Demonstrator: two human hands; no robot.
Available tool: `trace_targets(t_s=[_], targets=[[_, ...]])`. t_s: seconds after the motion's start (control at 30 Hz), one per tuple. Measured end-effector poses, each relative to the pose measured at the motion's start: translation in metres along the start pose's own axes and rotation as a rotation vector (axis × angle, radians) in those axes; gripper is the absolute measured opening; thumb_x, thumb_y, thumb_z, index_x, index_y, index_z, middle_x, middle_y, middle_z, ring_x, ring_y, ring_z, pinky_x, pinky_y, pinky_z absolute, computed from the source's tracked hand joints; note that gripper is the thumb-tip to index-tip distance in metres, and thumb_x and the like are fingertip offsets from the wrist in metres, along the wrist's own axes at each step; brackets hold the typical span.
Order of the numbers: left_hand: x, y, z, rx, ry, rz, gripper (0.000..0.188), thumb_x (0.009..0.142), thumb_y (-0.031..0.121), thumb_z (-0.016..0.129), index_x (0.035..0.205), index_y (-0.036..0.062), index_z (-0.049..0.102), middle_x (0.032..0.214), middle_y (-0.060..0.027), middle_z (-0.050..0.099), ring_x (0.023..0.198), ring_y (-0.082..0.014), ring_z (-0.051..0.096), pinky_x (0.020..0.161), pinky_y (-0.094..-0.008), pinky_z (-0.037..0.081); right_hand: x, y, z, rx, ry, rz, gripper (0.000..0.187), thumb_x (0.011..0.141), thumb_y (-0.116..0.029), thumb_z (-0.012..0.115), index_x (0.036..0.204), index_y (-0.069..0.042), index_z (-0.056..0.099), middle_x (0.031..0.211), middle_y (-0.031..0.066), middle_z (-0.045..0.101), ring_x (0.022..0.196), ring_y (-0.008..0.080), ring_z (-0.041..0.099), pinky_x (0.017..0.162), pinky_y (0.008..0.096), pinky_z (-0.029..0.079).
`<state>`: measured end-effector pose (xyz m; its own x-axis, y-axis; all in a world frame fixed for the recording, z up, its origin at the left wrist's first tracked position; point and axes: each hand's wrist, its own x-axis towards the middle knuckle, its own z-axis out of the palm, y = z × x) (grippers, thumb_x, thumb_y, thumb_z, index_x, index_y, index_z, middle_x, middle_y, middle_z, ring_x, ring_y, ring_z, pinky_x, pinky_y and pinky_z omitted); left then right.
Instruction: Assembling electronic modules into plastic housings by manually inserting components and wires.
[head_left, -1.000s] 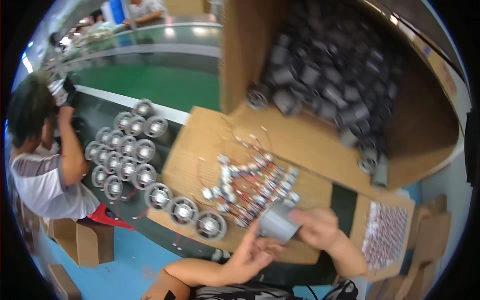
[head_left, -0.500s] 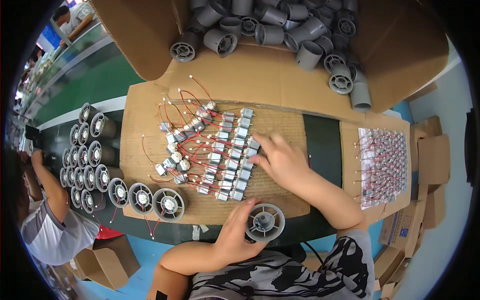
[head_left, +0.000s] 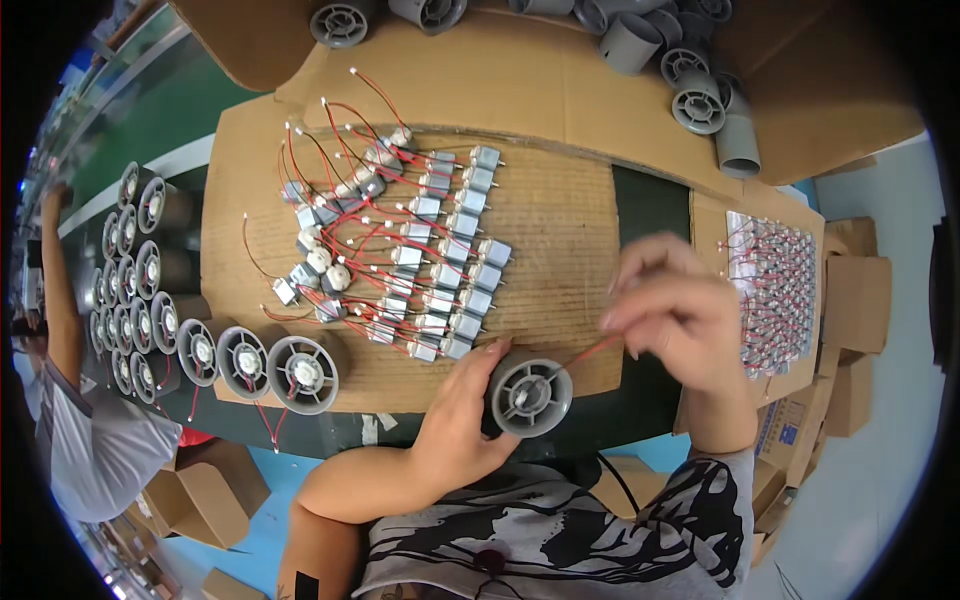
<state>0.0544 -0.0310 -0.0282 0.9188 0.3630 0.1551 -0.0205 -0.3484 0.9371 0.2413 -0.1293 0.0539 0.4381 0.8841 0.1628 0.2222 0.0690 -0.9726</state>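
I observe motion blur on the right hand [head_left: 680, 310], which conceals one end of the red wire [head_left: 592, 352]. The grey housing [head_left: 532, 398] hides part of the left hand [head_left: 462, 405]. My view's upper edge crops the cardboard box [head_left: 245, 40]; its left border crops the co-worker [head_left: 95, 450].

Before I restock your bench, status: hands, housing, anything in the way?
Left hand gripping grey housing. Right hand pinching red wire leading to it. Motors on cardboard beyond, apart from housing; no obstruction seen.

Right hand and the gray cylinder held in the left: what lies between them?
In the head view, a red wire runs from the right hand to the gray cylinder.
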Motion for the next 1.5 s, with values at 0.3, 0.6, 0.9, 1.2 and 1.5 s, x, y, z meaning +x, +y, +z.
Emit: trace_targets(t_s=[0.3,0.6,0.9,1.2,1.5], targets=[[0.006,0.005,-0.002,0.126,0.008,0.112,0.069,0.054,0.003,0.071,0.113,-0.0024,0.036,0.104,-0.0176,0.048,0.093,-0.0314,0.048,0.080,-0.0366,0.038,-0.031,-0.016,0.006,-0.472,-0.207,0.008,0.021,0.056,-0.011,0.071,0.074,-0.004,0.062,0.074,0.0077,0.053,0.065,0.0170,0.053,0.052,0.0237,0.041],[0.005,0.002,-0.001,0.107,-0.018,0.094,0.073,0.052,0.002,0.068,0.116,-0.0059,0.032,0.106,-0.0204,0.046,0.095,-0.0365,0.045,0.082,-0.0400,0.036,-0.031,-0.011,0.012,-0.664,-0.322,-0.002,0.021,0.058,-0.011,0.070,0.076,-0.006,0.061,0.074,0.0046,0.049,0.060,0.0188,0.053,0.050,0.0276,0.042],[0.005,0.006,-0.006,0.217,0.012,0.223,0.075,0.058,0.008,0.069,0.120,-0.0070,0.030,0.100,-0.0233,0.049,0.085,-0.0363,0.050,0.073,-0.0382,0.043,-0.027,-0.005,0.021,-0.459,-0.288,-0.079,0.020,0.058,-0.005,0.069,0.075,-0.003,0.060,0.079,0.0072,0.053,0.060,0.0188,0.056,0.050,0.0253,0.045],[-0.002,0.005,-0.007,0.144,0.066,0.135,0.045,0.059,0.006,0.069,0.098,-0.0071,0.051,0.097,-0.0202,0.052,0.083,-0.0328,0.054,0.069,-0.0346,0.045,-0.029,0.005,0.019,-0.233,-0.473,-0.178,0.012,0.066,-0.007,0.061,0.074,-0.005,0.054,0.087,0.0067,0.052,0.064,0.0201,0.055,0.053,0.0269,0.046],[0.000,0.013,-0.008,0.143,0.063,0.099,0.014,0.063,-0.007,0.060,0.073,-0.0034,0.051,0.079,-0.0148,0.056,0.069,-0.0261,0.057,0.057,-0.0281,0.045,-0.024,0.002,0.023,-0.626,-0.370,-0.230,0.020,0.061,-0.005,0.065,0.080,-0.004,0.058,0.085,0.0085,0.052,0.064,0.0185,0.054,0.057,0.0276,0.045]])
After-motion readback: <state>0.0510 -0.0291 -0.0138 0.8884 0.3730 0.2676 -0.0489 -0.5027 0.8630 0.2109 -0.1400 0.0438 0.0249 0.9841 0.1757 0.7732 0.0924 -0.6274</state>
